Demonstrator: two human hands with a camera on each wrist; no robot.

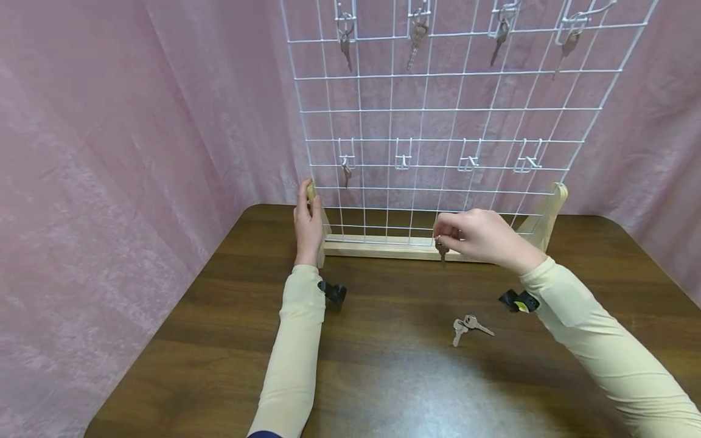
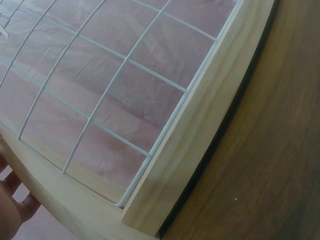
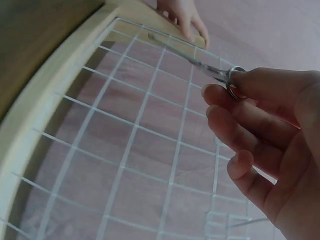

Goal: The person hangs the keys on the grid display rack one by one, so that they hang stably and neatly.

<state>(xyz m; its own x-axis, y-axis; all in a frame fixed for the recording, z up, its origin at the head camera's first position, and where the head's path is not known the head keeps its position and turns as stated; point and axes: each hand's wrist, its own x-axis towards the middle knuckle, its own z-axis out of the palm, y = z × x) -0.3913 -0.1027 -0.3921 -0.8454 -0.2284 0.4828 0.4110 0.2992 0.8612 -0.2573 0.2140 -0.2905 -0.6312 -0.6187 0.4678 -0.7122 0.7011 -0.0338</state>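
My right hand (image 1: 477, 238) pinches the ring of a key (image 1: 442, 250) between thumb and fingers, in front of the lower part of a white wire grid (image 1: 389, 109). In the right wrist view the key (image 3: 207, 69) points away from the fingertips, its metal ring partly covered by the thumb. At the left end of the grid, my left hand (image 1: 308, 228) grips the wooden side support (image 1: 323, 234), fingers around its edge. Two keys (image 1: 459, 331) lie close together on the table. One key (image 1: 347, 172) hangs on the leftmost hook of the lower row.
Lower-row hooks (image 1: 403, 162) to the right of the hanging key hold nothing. Several keys (image 1: 418, 33) hang on the upper hooks. A wooden base bar (image 1: 378, 248) and right support (image 1: 550, 213) stand on the brown table (image 1: 246, 340). Pink curtain (image 1: 164, 121) hangs behind.
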